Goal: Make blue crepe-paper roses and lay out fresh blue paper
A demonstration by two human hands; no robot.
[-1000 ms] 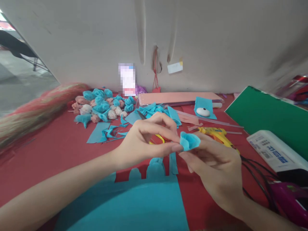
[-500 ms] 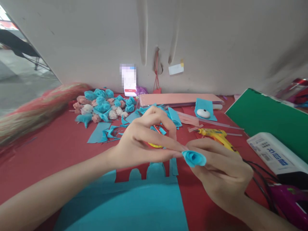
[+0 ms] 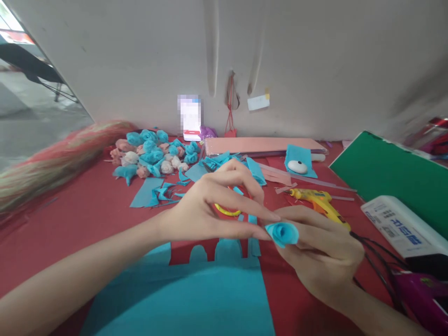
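A small blue crepe paper rose [image 3: 283, 233] is held up in front of me, its rolled centre facing the camera. My right hand [image 3: 320, 249] is closed around its base, and the base itself is hidden by the fingers. With thumb and forefinger, my left hand [image 3: 224, 205] pinches the petal edge at the rose's left side. Below the hands lies a large sheet of blue crepe paper [image 3: 189, 298] with rounded shapes cut from its upper edge. Behind my left hand, yellow scissor-like handles [image 3: 227, 211] show in part.
Blue, pink and white paper roses [image 3: 150, 154] are heaped at back left, near paper scraps [image 3: 147, 192]. A yellow glue gun [image 3: 320, 200] lies beyond my right hand. A white power strip [image 3: 395, 224], cables and a green board [image 3: 395, 172] stand right. A lit phone [image 3: 191, 119] leans on the wall.
My left thumb and forefinger have shifted slightly to the right along the rose's edge. The rose has turned a little in my right hand. The whole view has shifted slightly.
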